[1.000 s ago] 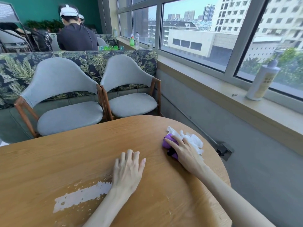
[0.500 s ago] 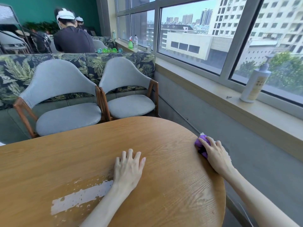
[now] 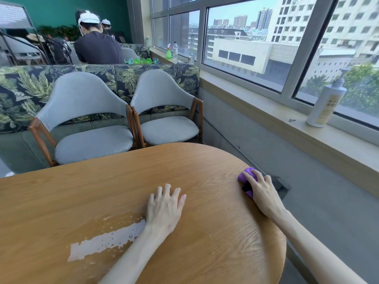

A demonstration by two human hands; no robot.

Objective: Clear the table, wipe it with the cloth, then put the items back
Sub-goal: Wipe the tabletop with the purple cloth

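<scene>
The round wooden table [image 3: 86,193] fills the lower half of the head view, with a worn white patch in its finish near the front. My right hand [image 3: 263,193] presses a purple cloth [image 3: 247,177] onto the table at its right edge, fingers curled over it. The cloth is mostly covered by the hand. My left hand [image 3: 164,208] lies flat on the tabletop near the middle, fingers spread, holding nothing. No other items stand on the table.
Two grey chairs [image 3: 88,128] [image 3: 166,117] stand at the table's far side, in front of a leaf-patterned sofa [image 3: 18,87]. A white pump bottle [image 3: 326,103] stands on the windowsill at right. A person [image 3: 96,46] sits at the back. A floor socket [image 3: 280,186] lies beyond the table's right edge.
My right hand slid the purple cloth rightward to the table's right edge. The white crumpled material seen with it a second ago is out of sight. My left hand stayed put.
</scene>
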